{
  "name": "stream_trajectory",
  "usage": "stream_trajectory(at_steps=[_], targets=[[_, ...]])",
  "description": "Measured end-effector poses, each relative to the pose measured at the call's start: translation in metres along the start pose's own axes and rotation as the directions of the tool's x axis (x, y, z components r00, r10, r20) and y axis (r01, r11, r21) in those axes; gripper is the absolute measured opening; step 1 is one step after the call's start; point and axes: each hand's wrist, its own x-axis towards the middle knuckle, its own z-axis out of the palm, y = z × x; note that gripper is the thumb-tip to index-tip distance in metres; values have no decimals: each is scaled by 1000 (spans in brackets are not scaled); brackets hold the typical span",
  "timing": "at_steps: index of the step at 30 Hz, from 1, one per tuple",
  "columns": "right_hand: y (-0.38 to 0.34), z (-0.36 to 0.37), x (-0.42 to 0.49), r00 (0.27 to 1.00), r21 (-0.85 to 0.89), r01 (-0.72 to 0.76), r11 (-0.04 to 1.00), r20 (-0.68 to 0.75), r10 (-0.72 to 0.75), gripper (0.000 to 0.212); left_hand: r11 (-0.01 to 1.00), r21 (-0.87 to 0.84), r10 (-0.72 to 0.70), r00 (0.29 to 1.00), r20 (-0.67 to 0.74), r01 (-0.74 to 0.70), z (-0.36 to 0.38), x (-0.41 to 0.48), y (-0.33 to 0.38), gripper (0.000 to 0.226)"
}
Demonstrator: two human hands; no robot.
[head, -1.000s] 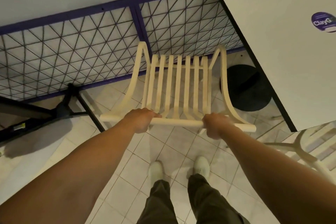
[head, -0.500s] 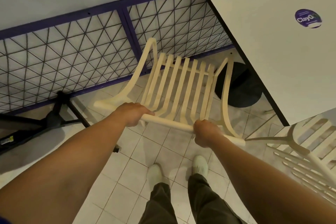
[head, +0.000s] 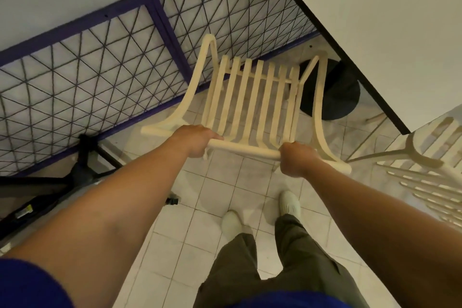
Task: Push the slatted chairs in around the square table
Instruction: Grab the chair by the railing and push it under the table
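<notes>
A cream slatted chair point(head: 252, 100) stands in front of me, seen from behind and above. My left hand point(head: 193, 141) grips the left part of its top rail and my right hand point(head: 296, 159) grips the right part. The white square table point(head: 375, 32) with a black edge fills the upper right; the chair's right arm sits close to its near-left edge. The table's black round base point(head: 335, 92) shows just right of the chair. A second slatted chair point(head: 430, 170) is partly visible at the right edge.
A purple-framed wire mesh fence point(head: 100, 65) runs along the far side, right behind the chair. A black stand with spread legs point(head: 82, 167) sits on the tiled floor at the left. My feet point(head: 260, 212) stand on white tiles below the chair.
The chair has swung and shifted right toward the table, its right arm now nearer the table's edge and base. Both hands kept their grip on the top rail.
</notes>
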Motion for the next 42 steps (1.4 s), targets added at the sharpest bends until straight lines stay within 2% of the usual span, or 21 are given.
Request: stream_trajectory(at_steps=[7,12,19,22,25,28,35,42], targets=[[0,4,0,999,41,-22,999,-30,23,18,1000,1,7,999,37,-7,-3,0,2,70],[3,-1,8,996,55,31,998,78,-35,24,1000,7,-23,998,64,23,-5,2,2,73],[6,-4,14,970,82,146,986,184,-159,50,999,-5,-38,997,64,38,-1,5,1,79],[7,-5,12,964,127,158,979,193,-181,65,996,-85,-2,991,134,14,-6,7,-3,81],[6,-4,12,977,164,104,981,170,-132,72,984,-175,60,974,217,-22,-14,14,-9,81],[3,3,10,993,152,47,987,103,-63,71,992,-113,84,959,271,-55,-13,18,-9,87],[-7,10,9,993,56,-111,992,49,108,80,982,-48,188,947,260,-182,-9,25,-12,91],[-10,10,5,988,11,-155,988,29,155,83,968,-24,247,940,237,-249,-5,28,-14,89]])
